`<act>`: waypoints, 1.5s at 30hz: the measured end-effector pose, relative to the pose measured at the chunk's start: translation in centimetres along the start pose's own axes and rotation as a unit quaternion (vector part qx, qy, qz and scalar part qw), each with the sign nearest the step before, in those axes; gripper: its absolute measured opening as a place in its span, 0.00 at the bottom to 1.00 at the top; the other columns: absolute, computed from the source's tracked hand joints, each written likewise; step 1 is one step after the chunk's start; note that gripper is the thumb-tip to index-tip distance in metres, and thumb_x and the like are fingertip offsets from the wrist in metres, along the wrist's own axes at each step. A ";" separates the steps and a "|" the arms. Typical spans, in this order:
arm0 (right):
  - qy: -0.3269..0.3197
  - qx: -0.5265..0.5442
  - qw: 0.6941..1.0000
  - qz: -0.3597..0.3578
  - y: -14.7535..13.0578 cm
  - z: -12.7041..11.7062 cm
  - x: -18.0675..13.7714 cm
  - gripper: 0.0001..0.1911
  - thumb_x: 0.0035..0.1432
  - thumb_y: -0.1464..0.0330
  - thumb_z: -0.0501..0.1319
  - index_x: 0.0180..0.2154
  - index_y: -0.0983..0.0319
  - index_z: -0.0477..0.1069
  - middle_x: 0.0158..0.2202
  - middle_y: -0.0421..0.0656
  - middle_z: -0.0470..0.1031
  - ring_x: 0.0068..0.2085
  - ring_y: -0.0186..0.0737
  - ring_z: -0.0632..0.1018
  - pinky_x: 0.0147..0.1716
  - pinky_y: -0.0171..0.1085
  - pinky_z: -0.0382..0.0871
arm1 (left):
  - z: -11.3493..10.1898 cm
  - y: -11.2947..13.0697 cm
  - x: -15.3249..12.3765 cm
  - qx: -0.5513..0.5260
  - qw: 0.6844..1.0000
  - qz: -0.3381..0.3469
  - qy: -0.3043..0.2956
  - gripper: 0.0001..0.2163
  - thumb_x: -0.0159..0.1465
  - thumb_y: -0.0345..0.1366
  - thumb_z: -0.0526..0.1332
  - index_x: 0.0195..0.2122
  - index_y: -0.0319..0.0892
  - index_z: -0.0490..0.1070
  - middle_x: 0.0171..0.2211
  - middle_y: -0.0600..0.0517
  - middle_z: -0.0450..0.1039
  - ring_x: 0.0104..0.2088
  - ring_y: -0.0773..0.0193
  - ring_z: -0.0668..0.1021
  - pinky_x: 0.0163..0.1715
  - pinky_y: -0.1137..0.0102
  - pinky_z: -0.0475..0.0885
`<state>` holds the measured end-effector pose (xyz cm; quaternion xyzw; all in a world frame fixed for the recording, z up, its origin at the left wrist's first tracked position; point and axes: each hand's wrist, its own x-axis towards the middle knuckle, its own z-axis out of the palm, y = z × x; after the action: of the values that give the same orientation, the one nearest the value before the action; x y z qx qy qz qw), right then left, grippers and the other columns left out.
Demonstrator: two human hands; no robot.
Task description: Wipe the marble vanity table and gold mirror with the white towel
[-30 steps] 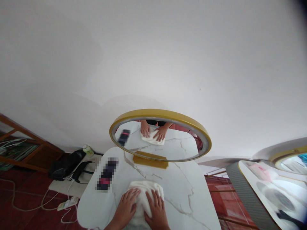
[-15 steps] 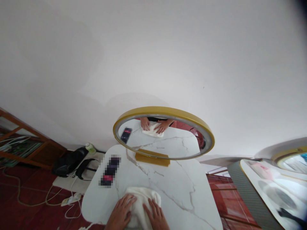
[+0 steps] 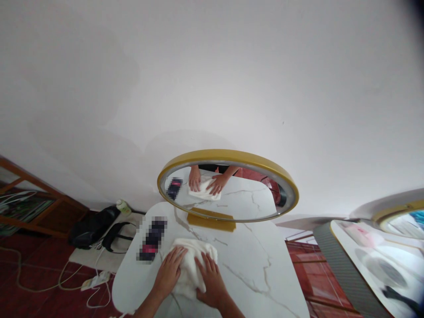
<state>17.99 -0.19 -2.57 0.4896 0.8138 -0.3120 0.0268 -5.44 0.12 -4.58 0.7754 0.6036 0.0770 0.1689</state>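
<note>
- Left hand [image 3: 169, 270] and right hand [image 3: 209, 278]: both flat, palms down, fingers spread, side by side on white towel [image 3: 190, 265] (pressing, not gripping).
- Towel bunched on marble table [image 3: 251, 265], near its front left.
- Blurred dark item [image 3: 151, 238] just left of towel.
- Gold-rimmed oval mirror [image 3: 228, 185] stands behind, reflecting hands and towel.
</note>
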 end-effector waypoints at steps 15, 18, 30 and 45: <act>0.021 -0.028 0.999 0.017 0.7 -1.4 6.0 0.51 0.45 0.56 0.58 0.64 0.56 0.32 0.67 0.41 0.28 0.65 0.54 0.35 0.60 0.53 0.40 | -1.6 -0.7 5.5 -0.036 0.996 -0.071 -0.050 0.37 0.51 0.18 0.43 0.63 0.49 0.49 0.65 0.57 0.47 0.65 0.62 0.46 0.61 0.55 0.49; 0.021 -0.026 0.999 0.017 0.6 -1.3 6.0 0.51 0.45 0.56 0.58 0.64 0.56 0.32 0.67 0.42 0.29 0.65 0.54 0.36 0.60 0.53 0.39 | -1.6 -0.4 5.5 -0.045 0.994 -0.083 -0.049 0.37 0.52 0.18 0.43 0.63 0.49 0.48 0.65 0.57 0.47 0.65 0.62 0.45 0.61 0.55 0.49; 0.017 -0.035 0.999 -0.003 -1.1 -0.4 2.8 0.51 0.45 0.58 0.59 0.64 0.54 0.30 0.66 0.39 0.25 0.65 0.54 0.34 0.61 0.53 0.37 | -0.1 0.3 0.8 -0.049 0.996 -0.073 0.018 0.34 0.55 0.19 0.43 0.63 0.50 0.51 0.64 0.57 0.49 0.65 0.60 0.47 0.61 0.55 0.50; -0.035 0.015 0.995 -0.090 -2.5 3.5 -2.7 0.50 0.51 0.54 0.59 0.64 0.54 0.28 0.65 0.40 0.24 0.64 0.56 0.42 0.60 0.49 0.51 | 3.9 0.2 -6.9 -0.065 0.979 -0.172 0.085 0.31 0.55 0.25 0.46 0.62 0.45 0.54 0.65 0.54 0.46 0.64 0.59 0.52 0.63 0.60 0.51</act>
<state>16.45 -4.98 -3.27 0.4032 0.8485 -0.3423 0.0193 -5.78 -7.24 -7.51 0.6378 0.7339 0.1516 0.1777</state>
